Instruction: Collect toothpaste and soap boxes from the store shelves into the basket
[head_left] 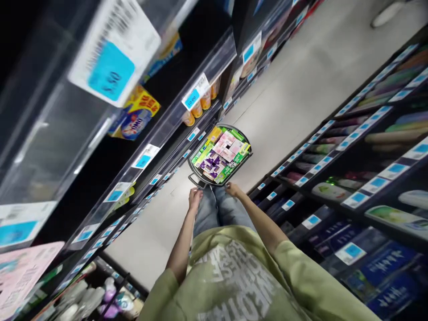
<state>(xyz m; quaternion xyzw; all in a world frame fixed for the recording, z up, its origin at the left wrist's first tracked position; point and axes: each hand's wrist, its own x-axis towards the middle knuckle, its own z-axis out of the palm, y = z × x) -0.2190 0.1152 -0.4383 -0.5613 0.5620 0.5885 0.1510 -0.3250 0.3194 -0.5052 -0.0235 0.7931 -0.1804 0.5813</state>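
Observation:
A dark shopping basket (200, 179) sits on the floor of a shop aisle in front of my legs. It is packed with pink, purple, green and yellow boxes (220, 154). My left hand (195, 199) hangs just below the basket's near rim, its fingers curled loosely, with nothing visible in it. My right hand (233, 189) is lowered beside the basket's near right corner, close to the rim; its fingers are too small to read. Neither hand clearly touches the basket.
Shelves line both sides of the tilted aisle. On the left are price tags (112, 67), a yellow detergent pack (135, 113) and orange bottles (197, 109). Dark shelves with blue packs (384, 263) stand on the right. Pale floor (301, 89) runs ahead.

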